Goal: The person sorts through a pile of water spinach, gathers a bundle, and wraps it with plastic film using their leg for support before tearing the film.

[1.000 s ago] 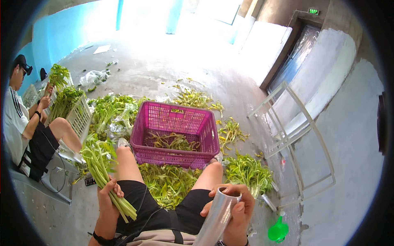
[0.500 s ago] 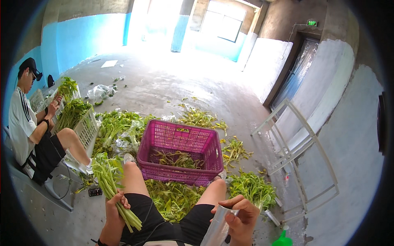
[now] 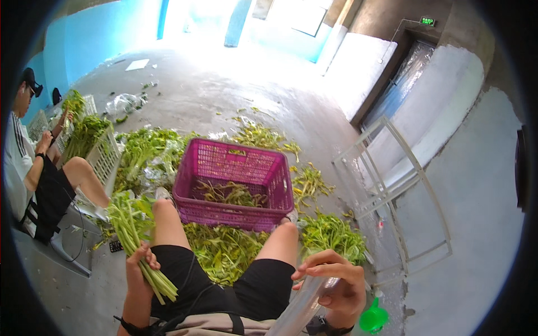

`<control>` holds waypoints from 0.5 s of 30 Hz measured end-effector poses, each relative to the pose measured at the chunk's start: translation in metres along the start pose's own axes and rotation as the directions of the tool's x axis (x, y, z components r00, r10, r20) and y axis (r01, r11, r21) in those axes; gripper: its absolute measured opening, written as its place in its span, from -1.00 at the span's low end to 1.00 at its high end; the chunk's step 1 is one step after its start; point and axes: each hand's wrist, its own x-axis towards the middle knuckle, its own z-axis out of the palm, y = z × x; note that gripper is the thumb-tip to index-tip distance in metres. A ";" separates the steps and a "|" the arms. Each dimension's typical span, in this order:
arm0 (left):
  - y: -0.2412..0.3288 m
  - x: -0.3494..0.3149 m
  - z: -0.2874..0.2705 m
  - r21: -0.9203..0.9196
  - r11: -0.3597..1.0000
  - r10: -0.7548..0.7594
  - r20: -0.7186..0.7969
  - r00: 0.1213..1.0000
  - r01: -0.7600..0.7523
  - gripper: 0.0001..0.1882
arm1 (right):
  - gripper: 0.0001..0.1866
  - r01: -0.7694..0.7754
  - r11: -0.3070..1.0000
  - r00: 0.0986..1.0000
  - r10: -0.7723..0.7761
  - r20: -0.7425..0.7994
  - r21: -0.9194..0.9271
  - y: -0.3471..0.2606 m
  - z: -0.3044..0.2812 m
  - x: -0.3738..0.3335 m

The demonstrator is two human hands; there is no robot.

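Note:
My left hand [image 3: 140, 270] is wrapped round the stems of a bunch of leafy green stalks [image 3: 130, 227]. The leaves point up and away, and the cut ends stick out below my fist toward my lap. In front of my lap on the right, my right hand [image 3: 343, 283] holds a clear plastic sleeve [image 3: 302, 309], its fingers curled about the upper end. The sleeve slants down to the lower edge, where its far end is cut off from view. Hand and bunch are apart from the sleeve.
A purple mesh crate [image 3: 235, 217] with wilted stalks stands beyond my knees. Loose leaves [image 3: 224, 252] lie between my legs. More greens [image 3: 332, 235] lie right, near a white metal frame [image 3: 386, 196] and a green funnel-like object [image 3: 374, 318]. At left a co-worker [image 3: 42, 185] sits beside white crates [image 3: 106, 159].
The view has tilted and turned, so the crate and floor sit higher and further left. My right hand has shifted slightly right, fingers more spread over the sleeve. The left still grips the bunch.

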 end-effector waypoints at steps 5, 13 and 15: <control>0.006 0.001 -0.004 0.053 0.997 0.053 -0.049 0.997 -0.051 -0.83 | -0.77 -0.056 0.997 0.983 0.064 -0.174 0.050 0.006 -0.012 -0.009; 0.006 -0.002 0.003 0.067 0.997 0.052 -0.043 0.998 -0.049 -0.82 | -0.45 -0.115 0.993 0.967 0.116 -0.229 0.014 0.016 -0.013 -0.015; 0.005 -0.004 0.005 0.083 0.995 0.059 -0.064 0.996 -0.053 -0.85 | -0.46 -0.117 0.989 0.971 0.134 -0.199 0.096 0.012 -0.013 -0.010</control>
